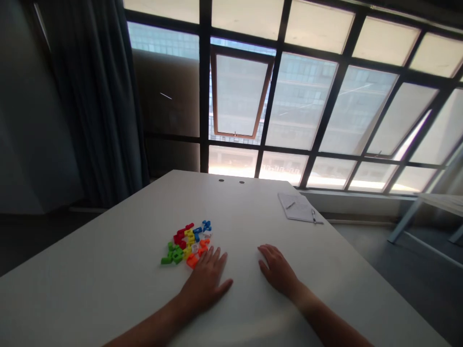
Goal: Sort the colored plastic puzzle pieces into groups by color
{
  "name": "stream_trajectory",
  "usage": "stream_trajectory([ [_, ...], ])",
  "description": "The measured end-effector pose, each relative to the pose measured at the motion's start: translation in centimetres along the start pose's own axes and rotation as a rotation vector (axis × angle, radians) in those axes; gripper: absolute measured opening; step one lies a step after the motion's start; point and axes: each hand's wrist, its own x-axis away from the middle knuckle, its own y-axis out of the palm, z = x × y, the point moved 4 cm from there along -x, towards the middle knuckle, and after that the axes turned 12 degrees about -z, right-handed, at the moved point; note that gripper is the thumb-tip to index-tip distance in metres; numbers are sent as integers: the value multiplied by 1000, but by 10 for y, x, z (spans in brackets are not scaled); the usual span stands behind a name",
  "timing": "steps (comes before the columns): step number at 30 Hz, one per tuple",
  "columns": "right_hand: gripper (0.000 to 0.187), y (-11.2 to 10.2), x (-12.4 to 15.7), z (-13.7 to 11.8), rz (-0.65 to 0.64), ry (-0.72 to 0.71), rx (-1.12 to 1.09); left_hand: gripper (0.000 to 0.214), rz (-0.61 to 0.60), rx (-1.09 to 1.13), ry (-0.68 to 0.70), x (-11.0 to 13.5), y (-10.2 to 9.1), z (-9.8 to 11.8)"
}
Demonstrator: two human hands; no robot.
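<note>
Both of my hands lie flat on a white table [108, 289]. My left hand [206, 279] rests palm down with fingers stretched out, its fingertips just short of a small pile of coloured plastic blocks [188, 241]. The pile holds red, yellow, blue, green, orange and white pieces. My right hand [277, 270] also lies flat and open, further right on bare tabletop, holding nothing.
A paper pad with a pen [298, 207] lies near the table's far right edge. Two small round holes [231, 181] mark the far edge. Beyond stand a large gridded window [296, 96], a dark curtain [97, 96] at left, and another table [441, 202] at right.
</note>
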Motion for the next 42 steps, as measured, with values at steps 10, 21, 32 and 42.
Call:
stream_trajectory([
  [10, 40, -5, -1, -9, -38, -27, 48, 54, -43, 3, 167, 4, -13, 16],
  [21, 41, -4, -1, -9, -43, -34, 60, 59, -113, -31, 253, 5, -31, -19],
  [32, 40, -6, -1, -10, -52, -25, 92, 39, -123, 234, 390, 17, -28, 23],
  [42, 40, -6, -1, -10, -54, -35, 72, 22, -124, 355, 486, 22, -26, 44],
])
